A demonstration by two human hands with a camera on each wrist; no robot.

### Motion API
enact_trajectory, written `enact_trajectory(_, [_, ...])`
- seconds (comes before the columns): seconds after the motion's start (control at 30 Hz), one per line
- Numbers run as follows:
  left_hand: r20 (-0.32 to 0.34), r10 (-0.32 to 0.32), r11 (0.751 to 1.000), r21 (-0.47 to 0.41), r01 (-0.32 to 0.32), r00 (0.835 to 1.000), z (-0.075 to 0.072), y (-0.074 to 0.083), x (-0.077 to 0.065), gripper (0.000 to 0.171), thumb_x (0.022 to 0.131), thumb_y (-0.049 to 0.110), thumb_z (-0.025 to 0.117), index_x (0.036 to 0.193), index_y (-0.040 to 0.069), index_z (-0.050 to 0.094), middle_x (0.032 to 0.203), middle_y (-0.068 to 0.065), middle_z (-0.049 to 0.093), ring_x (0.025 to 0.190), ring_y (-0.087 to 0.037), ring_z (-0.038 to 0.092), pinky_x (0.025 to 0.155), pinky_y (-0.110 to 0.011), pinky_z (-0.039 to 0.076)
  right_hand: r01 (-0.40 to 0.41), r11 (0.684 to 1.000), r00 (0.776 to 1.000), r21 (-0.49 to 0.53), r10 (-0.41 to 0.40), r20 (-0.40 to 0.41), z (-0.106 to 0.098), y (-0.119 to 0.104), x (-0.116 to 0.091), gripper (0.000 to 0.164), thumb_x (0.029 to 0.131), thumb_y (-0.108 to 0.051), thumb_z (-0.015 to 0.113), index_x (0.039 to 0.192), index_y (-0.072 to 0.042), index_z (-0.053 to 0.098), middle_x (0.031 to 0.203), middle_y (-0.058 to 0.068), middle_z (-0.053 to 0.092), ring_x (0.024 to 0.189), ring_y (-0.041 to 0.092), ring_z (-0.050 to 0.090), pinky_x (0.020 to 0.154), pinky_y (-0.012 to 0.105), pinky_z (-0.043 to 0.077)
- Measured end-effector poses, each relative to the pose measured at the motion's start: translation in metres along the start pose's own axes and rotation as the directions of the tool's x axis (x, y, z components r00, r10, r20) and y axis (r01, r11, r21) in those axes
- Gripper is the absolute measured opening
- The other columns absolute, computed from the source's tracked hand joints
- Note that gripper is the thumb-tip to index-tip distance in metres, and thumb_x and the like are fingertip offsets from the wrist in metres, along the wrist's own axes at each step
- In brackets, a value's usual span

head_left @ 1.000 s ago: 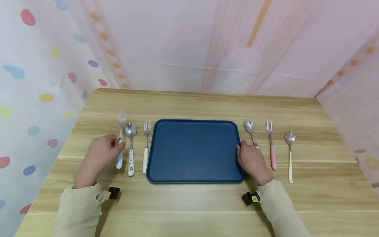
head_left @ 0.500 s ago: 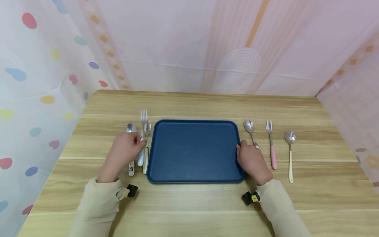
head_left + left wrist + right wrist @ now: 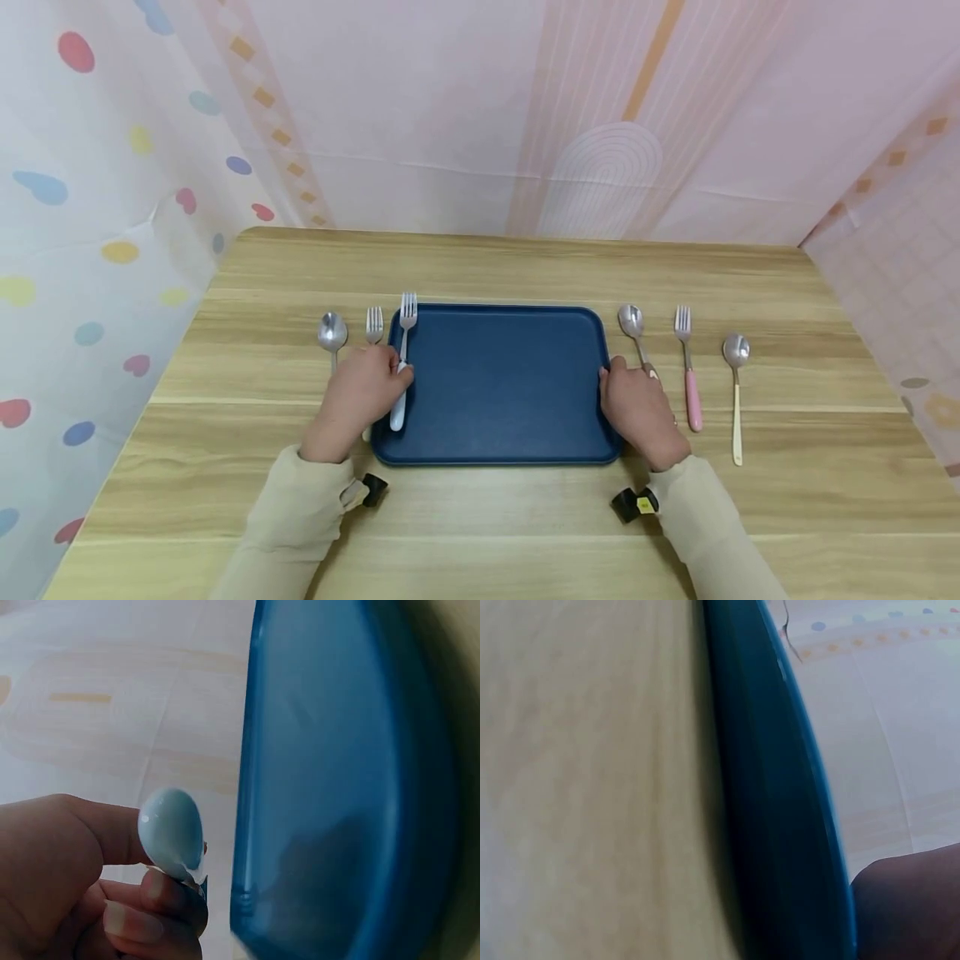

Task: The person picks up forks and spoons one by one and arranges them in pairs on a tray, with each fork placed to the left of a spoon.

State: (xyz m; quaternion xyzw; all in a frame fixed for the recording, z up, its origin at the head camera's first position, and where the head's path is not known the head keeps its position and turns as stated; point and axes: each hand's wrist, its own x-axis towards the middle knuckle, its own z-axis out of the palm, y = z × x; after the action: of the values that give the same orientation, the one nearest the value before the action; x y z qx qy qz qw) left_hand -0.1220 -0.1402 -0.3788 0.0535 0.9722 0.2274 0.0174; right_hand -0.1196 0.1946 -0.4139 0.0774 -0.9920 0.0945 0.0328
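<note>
My left hand [image 3: 360, 390] pinches a fork [image 3: 408, 312] with a light blue handle over the left part of the dark blue tray [image 3: 502, 383]. In the left wrist view the rounded handle end [image 3: 171, 829] sits between thumb and fingers, apart from the tray surface. My right hand [image 3: 641, 408] grips the tray's right rim. Under the left hand, a second fork [image 3: 374, 323] and a spoon [image 3: 332, 332] lie on the table with their handles mostly hidden. Another spoon [image 3: 631, 320] lies beside the right hand, which partly covers its handle.
The wooden table [image 3: 495, 525] carries a pink-handled fork [image 3: 692, 400] and a cream-handled spoon [image 3: 737, 417] at the right. A patterned curtain [image 3: 450, 108] hangs behind the table and along its sides.
My left hand has carried the light blue fork rightward, past the spoon and the other fork, to above the tray's left side. My right hand has stayed at the tray's rim.
</note>
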Motion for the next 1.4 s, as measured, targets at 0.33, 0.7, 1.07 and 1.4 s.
enact_trajectory(0.33, [0.072, -0.065, 0.997, 0.05, 0.062, 0.995, 0.009, 0.008, -0.003, 0.033, 0.086, 0.02, 0.055, 0.056, 0.01, 0.045, 0.049, -0.001, 0.037, 0.041, -0.018, 0.043, 0.038, -0.028, 0.032, 0.013, 1.0, 1.0, 0.0, -0.013, -0.012, 0.002, -0.001, 0.0, 0.026, 0.095, -0.015, 0.045, 0.08, 0.006, 0.052, 0.054, 0.015, 0.049, 0.05, 0.031, 0.051, 0.05, 0.047, 0.045])
enact_trajectory(0.7, [0.12, -0.101, 0.991, 0.097, 0.089, 0.988, 0.016, 0.012, -0.002, 0.024, 0.087, 0.023, 0.054, 0.07, 0.006, 0.058, 0.057, -0.008, 0.052, 0.046, -0.02, 0.049, 0.039, -0.032, 0.04, 0.015, 1.0, 0.999, 0.002, -0.015, -0.03, 0.002, 0.0, 0.0, 0.026, 0.094, -0.015, 0.046, 0.08, 0.006, 0.053, 0.054, 0.015, 0.049, 0.05, 0.032, 0.051, 0.049, 0.047, 0.045])
enact_trajectory(1.07, [0.142, -0.102, 0.993, 0.07, 0.093, 0.985, 0.018, 0.017, -0.003, 0.025, 0.088, 0.021, 0.055, 0.07, 0.003, 0.058, 0.057, -0.009, 0.052, 0.045, -0.019, 0.05, 0.039, -0.031, 0.042, 0.001, 1.0, 1.0, 0.017, -0.001, -0.023, 0.001, 0.002, 0.0, 0.027, 0.095, -0.016, 0.045, 0.081, 0.005, 0.052, 0.054, 0.016, 0.049, 0.049, 0.033, 0.05, 0.045, 0.047, 0.045])
enact_trajectory(1.4, [0.154, -0.117, 0.991, 0.08, 0.105, 0.981, 0.018, 0.018, -0.006, 0.026, 0.088, 0.02, 0.055, 0.068, 0.004, 0.056, 0.056, -0.009, 0.051, 0.044, -0.019, 0.05, 0.038, -0.03, 0.042, 0.005, 1.0, 1.0, 0.018, -0.004, -0.023, 0.001, 0.002, -0.001, 0.026, 0.095, -0.016, 0.045, 0.081, 0.005, 0.052, 0.053, 0.015, 0.049, 0.048, 0.033, 0.05, 0.043, 0.046, 0.045])
